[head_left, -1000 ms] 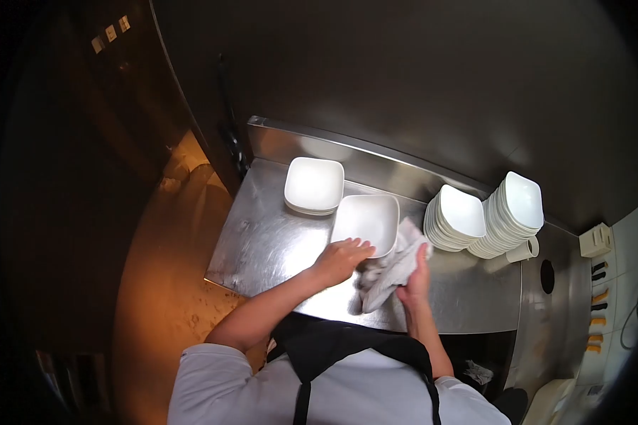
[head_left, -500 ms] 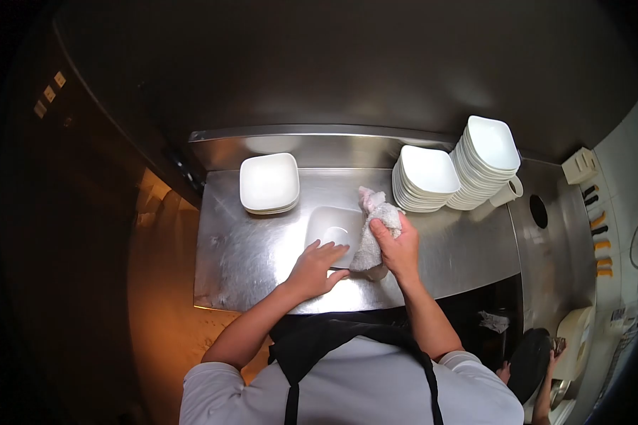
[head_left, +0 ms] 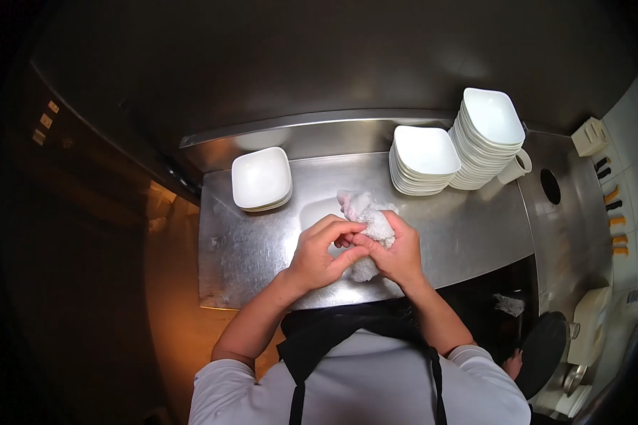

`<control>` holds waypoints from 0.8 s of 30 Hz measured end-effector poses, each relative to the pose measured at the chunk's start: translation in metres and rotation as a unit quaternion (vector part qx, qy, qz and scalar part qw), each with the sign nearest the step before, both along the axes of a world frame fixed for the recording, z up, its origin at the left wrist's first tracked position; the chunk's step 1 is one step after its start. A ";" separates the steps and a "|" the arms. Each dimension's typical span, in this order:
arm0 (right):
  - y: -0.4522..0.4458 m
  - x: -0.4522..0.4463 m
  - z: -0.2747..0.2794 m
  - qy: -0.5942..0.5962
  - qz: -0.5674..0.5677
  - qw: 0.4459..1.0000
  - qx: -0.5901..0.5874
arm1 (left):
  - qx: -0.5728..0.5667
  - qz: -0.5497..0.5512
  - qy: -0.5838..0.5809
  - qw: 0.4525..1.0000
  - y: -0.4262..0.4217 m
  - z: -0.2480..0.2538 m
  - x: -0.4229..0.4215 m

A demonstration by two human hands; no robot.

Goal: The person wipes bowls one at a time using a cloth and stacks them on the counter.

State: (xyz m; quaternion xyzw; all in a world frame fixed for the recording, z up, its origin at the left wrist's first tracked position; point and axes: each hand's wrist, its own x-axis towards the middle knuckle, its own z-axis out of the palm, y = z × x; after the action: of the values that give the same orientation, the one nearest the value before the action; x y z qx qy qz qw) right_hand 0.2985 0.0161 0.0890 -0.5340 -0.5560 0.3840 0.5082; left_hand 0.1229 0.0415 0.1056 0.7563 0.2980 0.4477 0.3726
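A white and pinkish terry cloth (head_left: 377, 225) is bunched between my hands over the steel counter. My right hand (head_left: 402, 249) is closed around its right side, thumb toward the middle. My left hand (head_left: 317, 253) meets it from the left, with curled fingers and thumb gripping its edge. Behind my left hand lies a white square dish (head_left: 315, 211) on the counter, mostly hidden by the fingers. Left of it sits a short stack of white square bowls (head_left: 262, 178). To the right rise two taller stacks, a medium one (head_left: 425, 152) and a high one (head_left: 490, 119).
A white mug (head_left: 519, 164) stands beside the tall stack. The steel counter (head_left: 241, 262) has a raised back ledge. Farther right are a round hole (head_left: 550, 186), a knife block (head_left: 590, 137) and several knife handles. Another person's hand (head_left: 514, 365) is near a black round object (head_left: 546, 354) at lower right.
My left hand has left the dish, where its fingers lay spread, and come up to the cloth. My right hand keeps hold of the cloth. The view has shifted slightly.
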 end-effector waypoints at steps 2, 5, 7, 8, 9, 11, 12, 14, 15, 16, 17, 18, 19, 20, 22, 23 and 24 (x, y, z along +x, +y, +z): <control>-0.002 0.003 0.004 -0.017 -0.002 1.000 0.011 | 0.006 -0.002 -0.003 1.000 0.000 0.000 0.000; -0.004 0.006 0.008 -0.081 -0.016 0.995 0.049 | -0.023 -0.028 -0.003 0.999 0.000 -0.002 -0.003; -0.006 0.007 0.014 -0.140 -0.030 0.986 0.085 | -0.114 -0.054 -0.051 0.991 0.000 -0.001 -0.007; -0.006 0.008 0.015 -0.148 -0.028 0.985 0.084 | -0.160 -0.066 -0.075 0.982 -0.001 0.000 -0.008; -0.006 0.009 0.016 -0.155 -0.026 0.984 0.083 | -0.220 -0.082 -0.090 0.968 -0.001 0.001 -0.010; -0.007 0.010 0.019 -0.162 -0.019 0.983 0.082 | -0.337 -0.109 -0.118 0.928 0.001 0.006 -0.015; -0.007 0.009 0.022 -0.161 -0.015 0.983 0.081 | -0.339 -0.114 -0.102 0.928 0.003 0.009 -0.016; -0.009 0.008 0.026 -0.162 -0.009 0.983 0.082 | -0.345 -0.124 -0.070 0.928 0.007 0.015 -0.019; -0.010 0.009 0.028 -0.163 -0.006 0.983 0.085 | -0.348 -0.127 -0.061 0.927 0.009 0.018 -0.020; -0.009 0.009 0.030 -0.164 -0.004 0.982 0.088 | -0.350 -0.131 -0.054 0.926 0.010 0.020 -0.020; -0.009 0.009 0.030 -0.162 0.001 0.983 0.089 | -0.352 -0.135 -0.045 0.925 0.011 0.021 -0.021; -0.009 0.009 0.030 -0.160 0.005 0.983 0.090 | -0.354 -0.138 -0.042 0.924 0.012 0.021 -0.022; -0.009 0.009 0.030 -0.159 0.008 0.983 0.091 | -0.356 -0.141 -0.039 0.923 0.013 0.021 -0.022; -0.009 0.009 0.031 -0.159 0.007 0.983 0.092 | -0.358 -0.145 -0.036 0.922 0.013 0.021 -0.023; -0.011 0.009 0.034 -0.161 0.005 0.982 0.094 | -0.357 -0.155 -0.036 0.921 0.014 0.022 -0.023; -0.011 0.010 0.034 -0.166 0.007 0.981 0.099 | -0.356 -0.160 -0.036 0.920 0.014 0.022 -0.023; -0.010 0.011 0.034 -0.170 0.009 0.980 0.104 | -0.359 -0.165 -0.037 0.918 0.015 0.022 -0.023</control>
State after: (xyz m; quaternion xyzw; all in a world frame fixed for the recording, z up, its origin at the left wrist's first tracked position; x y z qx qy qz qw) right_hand 0.3091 0.0059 0.1235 -0.5305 -0.6760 0.2321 0.4557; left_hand 0.0999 0.0566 0.1280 0.5933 0.2954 0.2700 0.6985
